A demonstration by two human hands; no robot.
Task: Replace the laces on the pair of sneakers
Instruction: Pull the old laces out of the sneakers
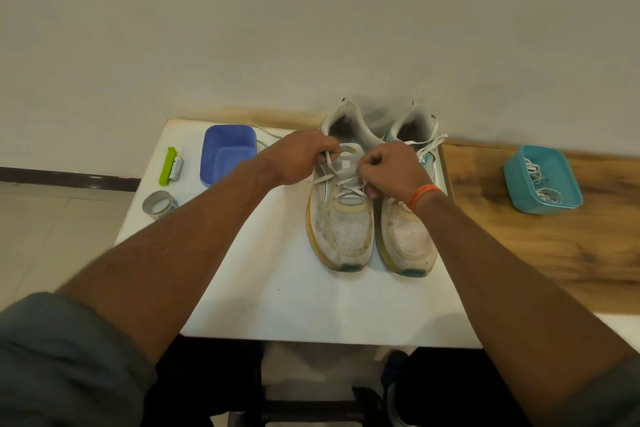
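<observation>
Two worn white sneakers stand side by side on the white bench (277, 288), toes toward us, heels toward the wall. We note yellowed soles and teal tips on both. The left sneaker (341, 229) has a white lace (346, 184) crossed through its lower eyelets; the right sneaker (408, 236) sits just beside it, partly hidden by our right wrist, with a loose lace end (427, 146) trailing over its collar.

Our left hand (304, 158) is over the left side of the left sneaker's tongue, fingers curled and pinching a strand of the lace near the upper eyelets. Our right hand (391, 166) is on the other side of the same tongue, fingers curled tight round the lace there. An orange band (424, 196) circles the right wrist. Both sleeves are rolled up.

Left of the sneakers, on the same bench: a blue plastic tub (227, 152), a green clip-like tool (168, 166) with a small metal piece touching it, and a grey tape roll (159, 204) near the bench's left edge. A thin cord (273, 133) runs behind the tub.

To the right, well apart, a teal tub (543, 180) rests on a wooden surface (536, 253) and holds a tangle of white laces (540, 184).
</observation>
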